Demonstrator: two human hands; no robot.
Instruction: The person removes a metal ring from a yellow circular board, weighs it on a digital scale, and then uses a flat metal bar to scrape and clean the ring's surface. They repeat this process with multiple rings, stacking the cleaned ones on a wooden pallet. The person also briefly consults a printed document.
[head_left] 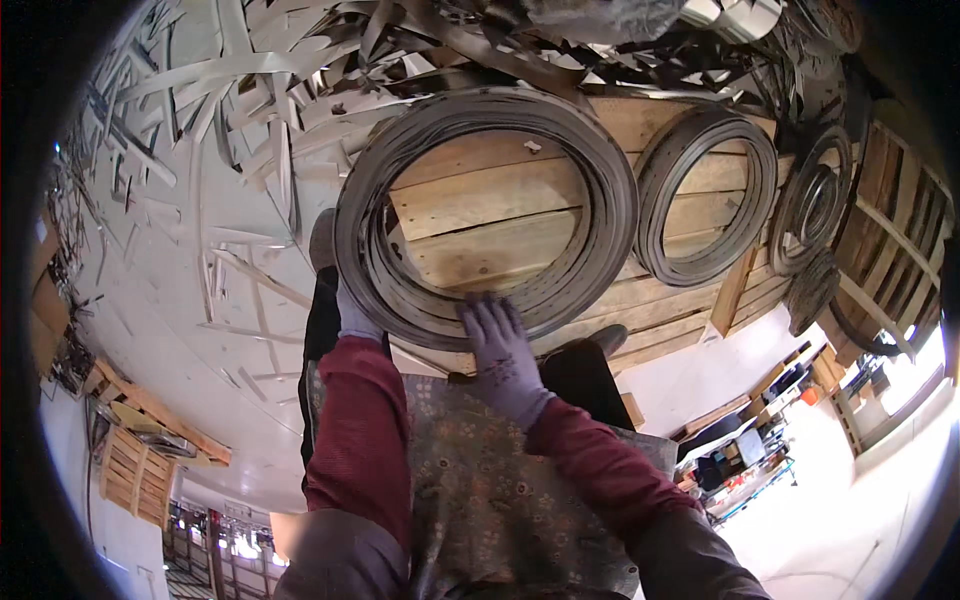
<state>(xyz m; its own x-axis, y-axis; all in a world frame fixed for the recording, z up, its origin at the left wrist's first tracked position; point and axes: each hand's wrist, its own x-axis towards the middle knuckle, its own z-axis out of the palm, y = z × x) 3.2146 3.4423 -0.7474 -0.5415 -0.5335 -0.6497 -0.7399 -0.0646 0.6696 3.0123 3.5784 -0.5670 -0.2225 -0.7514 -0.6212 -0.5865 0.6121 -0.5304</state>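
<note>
A large coil of grey metal strip [608,190], wound in many loose turns, lies in front of me on a wooden pallet. Across its near rim rests my right hand [500,358] in a pale lilac glove, the fingers stretched out over the strip's edges. At the coil's near left side is my left hand [355,312], gloved alike; its fingers are hidden by the coil. Bare pallet boards [490,200] show through the ring's opening.
A smaller coil [655,215] lies right of the large one, with more rings [783,225] beyond. Metal strip scraps [225,75] litter the far left and back. My shoe [608,338] stands by the pallet's near edge. A slatted pallet [895,240] is far right.
</note>
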